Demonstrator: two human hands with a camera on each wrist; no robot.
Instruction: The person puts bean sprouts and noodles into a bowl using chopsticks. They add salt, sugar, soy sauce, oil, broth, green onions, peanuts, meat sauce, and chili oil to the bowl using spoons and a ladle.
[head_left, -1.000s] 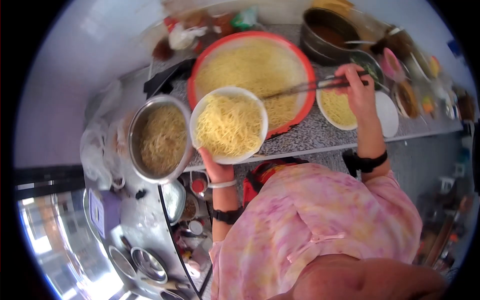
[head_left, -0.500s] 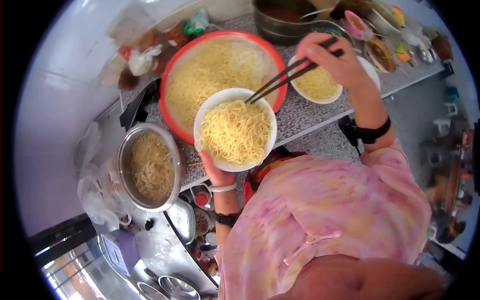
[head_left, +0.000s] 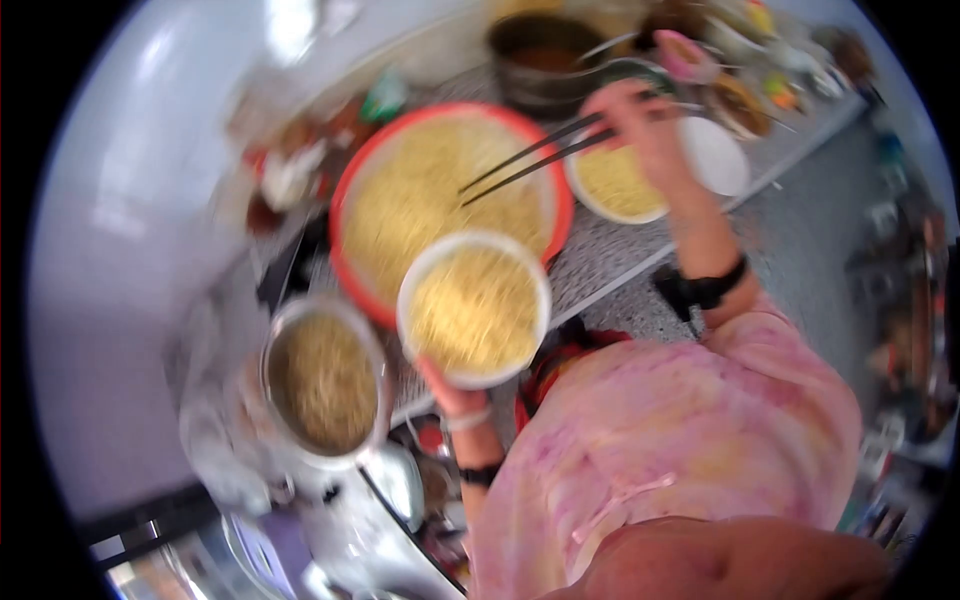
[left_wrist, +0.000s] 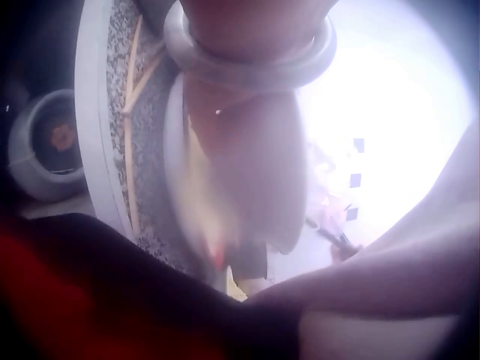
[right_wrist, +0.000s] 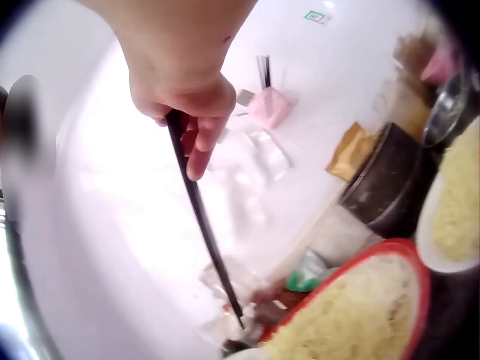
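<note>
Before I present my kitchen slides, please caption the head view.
The left hand holds a white bowl of noodles; the right hand holds black chopsticks over a red basin.

A dark pot (head_left: 535, 92) stands near a pink container (head_left: 685, 57), plastic bags (head_left: 215, 430) near a purple box (head_left: 275, 553).

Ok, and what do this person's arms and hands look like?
The left hand and right hand are ungloved. A pale bangle and a black strap circle the left forearm; a black band with a bulky dark attachment circles the right. The right sleeve is short, mottled pink.
</note>
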